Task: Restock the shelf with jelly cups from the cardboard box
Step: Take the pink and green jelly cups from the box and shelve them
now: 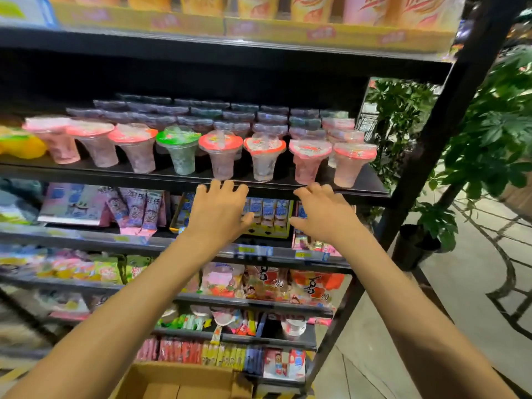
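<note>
Likely light yet crushable, the clear flared plastic jelly cups [264, 161] with red lids suit a grip below the rim; left hand [218, 210] and right hand [322, 214] hover spread, empty.

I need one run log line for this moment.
left hand open; right hand open; both empty at shelf edge; cups upright; box below

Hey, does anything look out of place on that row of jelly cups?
One green-lidded jelly cup breaks the front row on the shelf. It stands fourth from the left among red- and pink-lidded jelly cups. Nothing looks spilled or toppled.
</note>
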